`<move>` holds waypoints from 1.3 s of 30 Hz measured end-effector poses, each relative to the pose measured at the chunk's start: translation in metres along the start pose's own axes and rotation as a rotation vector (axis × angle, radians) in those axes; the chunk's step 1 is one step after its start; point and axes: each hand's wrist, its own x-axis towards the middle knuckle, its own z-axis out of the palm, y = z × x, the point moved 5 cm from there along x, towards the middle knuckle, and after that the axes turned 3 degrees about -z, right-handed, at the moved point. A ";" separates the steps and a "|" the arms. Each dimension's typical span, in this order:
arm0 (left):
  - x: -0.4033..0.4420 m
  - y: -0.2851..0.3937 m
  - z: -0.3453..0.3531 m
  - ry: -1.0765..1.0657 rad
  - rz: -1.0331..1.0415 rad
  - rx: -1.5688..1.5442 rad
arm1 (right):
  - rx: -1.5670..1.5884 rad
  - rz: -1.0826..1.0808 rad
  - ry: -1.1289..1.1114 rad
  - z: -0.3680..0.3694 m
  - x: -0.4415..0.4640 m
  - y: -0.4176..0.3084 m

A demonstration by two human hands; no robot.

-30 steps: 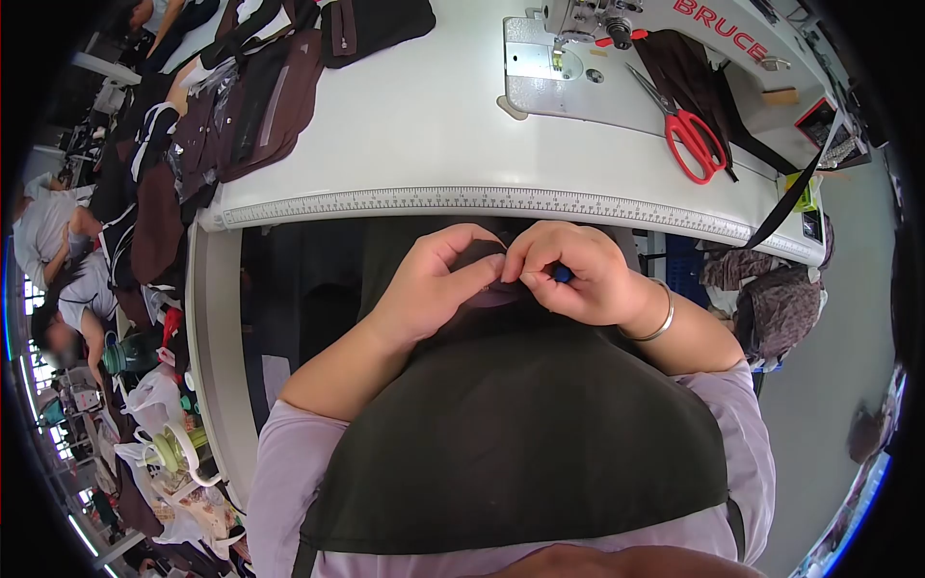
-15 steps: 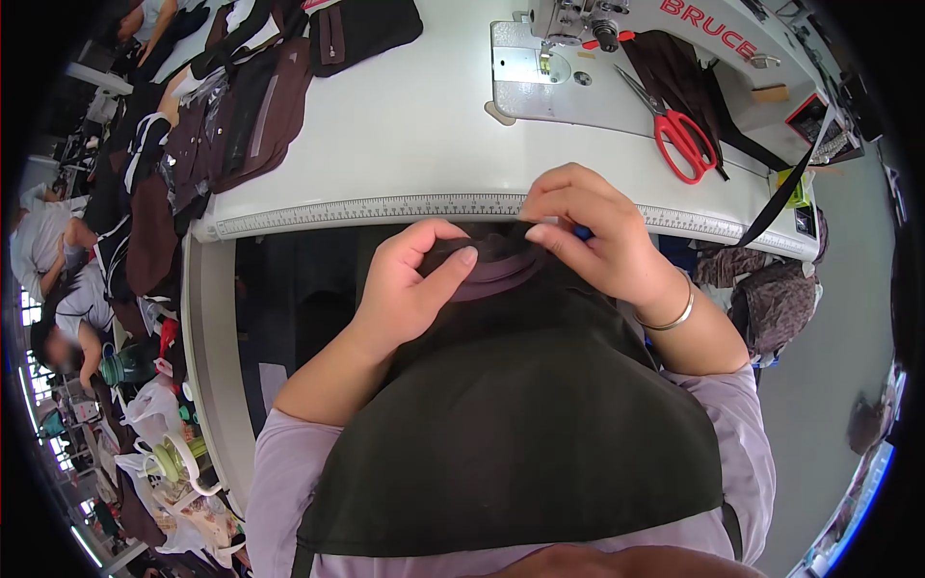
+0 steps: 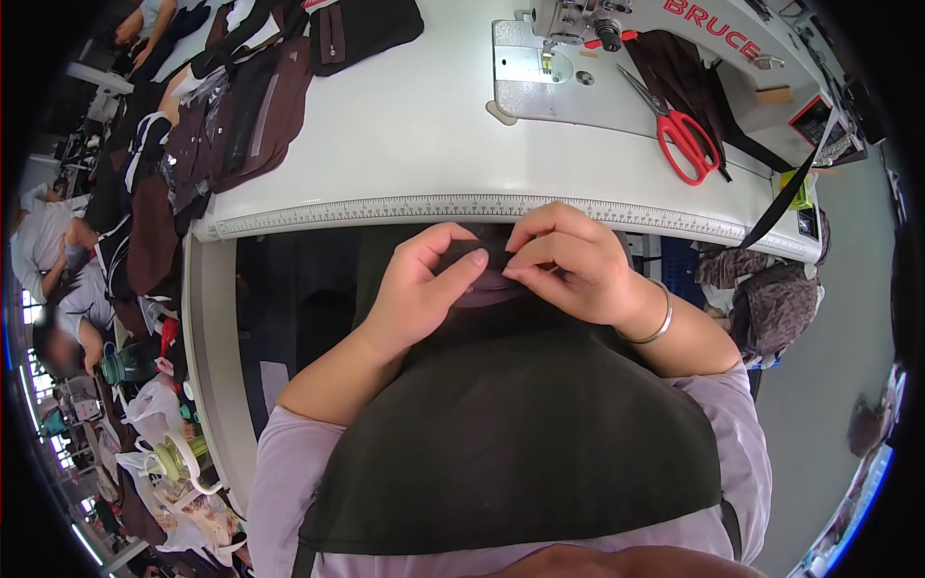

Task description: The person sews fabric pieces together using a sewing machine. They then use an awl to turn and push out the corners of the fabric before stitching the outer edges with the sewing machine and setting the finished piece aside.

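Below the table's front edge, my left hand (image 3: pixel 424 284) is closed on a curved dark purple-brown strip (image 3: pixel 489 295), thumb pressed over it. Close beside it, my right hand (image 3: pixel 576 265) pinches at the same strip with thumb and fingertips, though the exact spot is hidden. The strip looks like tape or fabric, and it lies over the lap of a dark apron (image 3: pixel 511 433). A bracelet (image 3: pixel 653 323) circles the right wrist.
A sewing machine (image 3: pixel 549 72) stands at the back right, with red-handled scissors (image 3: pixel 687 144) beside it. A printed ruler (image 3: pixel 385 207) runs along the table edge. Dark fabric pieces (image 3: pixel 251 125) pile up at the left. Another person (image 3: pixel 77 318) sits far left.
My right hand has moved left and down, closer to my left hand. Less of the strip shows between them. My left hand has barely shifted.
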 end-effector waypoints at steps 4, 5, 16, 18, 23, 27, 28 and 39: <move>0.004 -0.009 0.005 -0.089 -0.107 -0.148 | 0.195 -0.102 -0.028 0.003 0.001 0.003; 0.004 -0.010 0.006 -0.089 -0.108 -0.148 | 0.195 -0.101 -0.029 0.002 0.001 0.002; 0.012 -0.006 0.002 -0.169 -0.090 -0.081 | 0.037 0.008 -0.051 0.000 0.008 0.008; 0.026 0.002 -0.005 -0.144 0.012 -0.037 | -0.006 -0.059 -0.037 0.000 0.020 0.007; 0.056 0.042 -0.025 -0.313 -0.038 -0.130 | 0.230 -0.103 -0.063 -0.007 0.058 0.020; 0.062 0.056 -0.026 -0.451 -0.061 -0.210 | 0.428 -0.090 -0.124 -0.006 0.070 0.023; 0.064 0.056 -0.028 -0.443 -0.058 -0.212 | 0.440 -0.055 -0.142 -0.007 0.070 0.025; 0.061 0.047 -0.026 -0.223 -0.028 0.302 | -0.215 -0.252 -0.287 -0.017 0.055 0.016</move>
